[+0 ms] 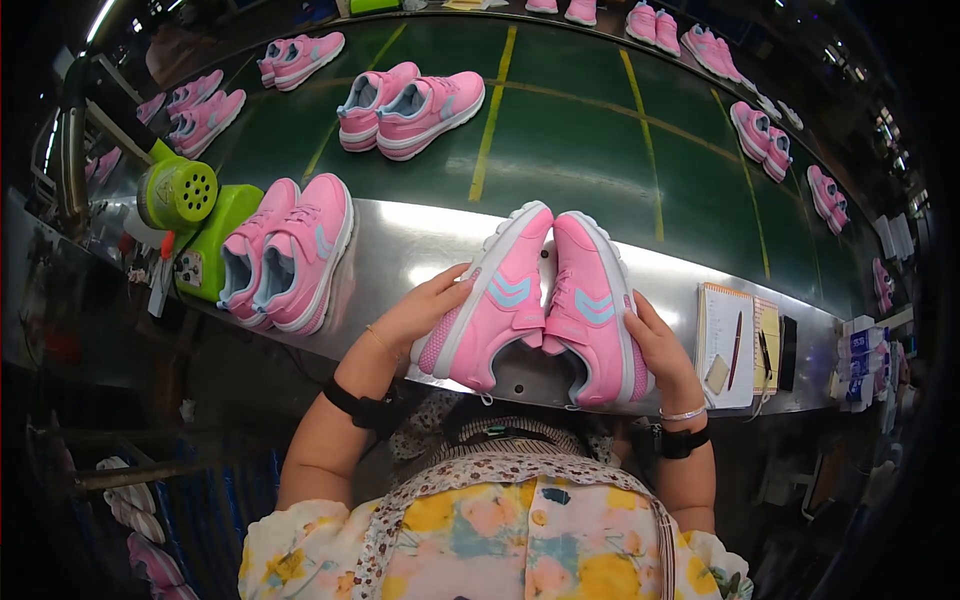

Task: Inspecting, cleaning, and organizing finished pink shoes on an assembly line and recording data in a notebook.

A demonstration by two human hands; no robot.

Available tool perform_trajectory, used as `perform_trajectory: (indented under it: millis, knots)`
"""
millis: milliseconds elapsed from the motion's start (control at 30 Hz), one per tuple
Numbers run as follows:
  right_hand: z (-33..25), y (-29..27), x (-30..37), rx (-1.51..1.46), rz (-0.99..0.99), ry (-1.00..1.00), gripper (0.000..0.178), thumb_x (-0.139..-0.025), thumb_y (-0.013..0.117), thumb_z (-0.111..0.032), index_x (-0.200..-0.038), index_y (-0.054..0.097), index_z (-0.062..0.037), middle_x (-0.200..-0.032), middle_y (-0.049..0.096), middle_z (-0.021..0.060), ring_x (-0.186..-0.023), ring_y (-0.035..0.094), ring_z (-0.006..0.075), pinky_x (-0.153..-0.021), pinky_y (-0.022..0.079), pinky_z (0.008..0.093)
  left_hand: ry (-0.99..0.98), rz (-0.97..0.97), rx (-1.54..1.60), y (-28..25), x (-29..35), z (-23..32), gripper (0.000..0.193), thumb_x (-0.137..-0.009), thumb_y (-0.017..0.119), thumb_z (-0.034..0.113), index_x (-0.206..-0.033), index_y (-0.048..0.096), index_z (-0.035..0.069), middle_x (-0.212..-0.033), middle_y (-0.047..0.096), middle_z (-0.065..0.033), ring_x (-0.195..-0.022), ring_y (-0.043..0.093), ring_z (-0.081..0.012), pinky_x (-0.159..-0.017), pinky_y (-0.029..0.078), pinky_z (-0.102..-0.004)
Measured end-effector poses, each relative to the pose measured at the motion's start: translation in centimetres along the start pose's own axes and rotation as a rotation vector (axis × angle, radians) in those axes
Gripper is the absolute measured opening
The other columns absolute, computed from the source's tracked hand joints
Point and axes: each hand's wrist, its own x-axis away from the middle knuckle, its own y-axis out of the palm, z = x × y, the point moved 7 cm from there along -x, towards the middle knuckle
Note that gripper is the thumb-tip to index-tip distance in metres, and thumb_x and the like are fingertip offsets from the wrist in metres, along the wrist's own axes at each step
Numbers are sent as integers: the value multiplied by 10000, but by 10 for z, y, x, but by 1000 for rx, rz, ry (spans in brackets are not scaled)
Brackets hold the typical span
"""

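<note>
Two pink sneakers with white soles and light blue chevrons lie tilted on their sides at the metal table's edge in front of me, toes pointing away and uppers facing each other. My left hand (425,318) grips the left sneaker (500,300) along its sole. Around the sole and heel side of the right sneaker (592,310) my right hand (660,345) is closed. Left of my left hand, another pair of pink sneakers (300,250) stands on the metal ledge (385,260).
Beyond the ledge runs a green belt (560,130) with yellow lines, carrying more pink sneaker pairs (425,110). A lime-green machine (225,225) stands at left. An open notebook (725,340) with pens lies at right, beside a dark flat object (788,352). Shoes hang on a rack (135,480) lower left.
</note>
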Motion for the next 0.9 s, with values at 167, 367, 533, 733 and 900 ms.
perform_trajectory:
  millis: [167,367,533,733,900]
  knots:
    - [1,1,-8,-224,-10,-53,507,-965,430,-269,-1371,315,12,-1283,476,138,-1147,487,187,-953,403,295,135,-62,188,-1,-6,9,518,-976,409,289,-1411,258,52,-1285,484,-118,-1124,512,-176,-941,425,-286]
    - [9,42,-21,-1046,-95,43,477,-950,370,-334,-1215,457,53,-1100,564,266,-975,595,373,-829,523,444,90,-357,1142,26,-17,6,396,-980,310,256,-1303,402,45,-1265,496,-153,-1127,519,-271,-981,425,-404]
    - [-2,68,-28,-1117,-64,13,439,-949,372,-306,-1201,469,39,-1076,575,250,-955,598,375,-830,520,456,68,-350,1278,43,-31,2,453,-987,247,352,-1334,375,90,-1315,456,-119,-1190,462,-291,-1015,377,-444]
    - [-17,84,-26,-1155,-45,-10,376,-969,383,-325,-1217,478,-59,-1151,576,111,-1013,585,238,-869,497,386,188,-388,1205,54,-23,16,394,-964,369,300,-1266,436,57,-1228,514,-127,-1136,499,-271,-967,419,-414]
    - [-9,86,-30,-1182,-78,7,366,-969,386,-311,-1223,473,-62,-1165,569,112,-1033,577,242,-885,488,382,108,-203,1166,43,-29,-5,415,-961,382,335,-1267,439,61,-1242,510,-129,-1137,498,-263,-970,421,-404]
